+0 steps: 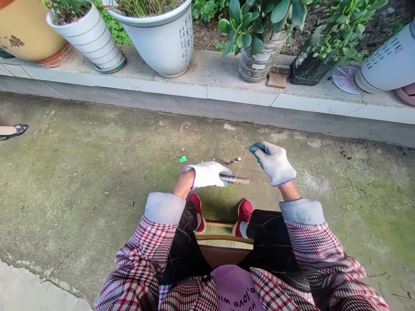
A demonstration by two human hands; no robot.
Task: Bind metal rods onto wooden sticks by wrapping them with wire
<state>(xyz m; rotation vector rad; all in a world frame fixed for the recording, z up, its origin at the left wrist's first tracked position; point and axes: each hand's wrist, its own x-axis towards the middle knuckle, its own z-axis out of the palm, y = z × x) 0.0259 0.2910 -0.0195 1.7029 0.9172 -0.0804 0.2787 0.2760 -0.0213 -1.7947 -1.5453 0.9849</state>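
My left hand [207,174], in a white work glove with a dark grip side, is closed around a short stick [240,180]. Dark, shiny wrapping covers the stick near my fingers, and its pale brown end points right. A thin strand [242,163], thread or fine wire, rises from the stick to my right hand [274,163]. That hand, gloved the same way, is raised to the right with fingertips pinched on the strand. On the ground just beyond the stick lies a small dark piece with a pale end [234,160], its kind unclear.
A bright green scrap [183,159] lies on the mossy concrete ground [97,172]. Beyond runs a low tiled ledge [201,88] bearing several potted plants, among them a large white pot [158,41]. A person's dark shoe [20,129] shows at far left. My red shoes [245,211] are below my hands.
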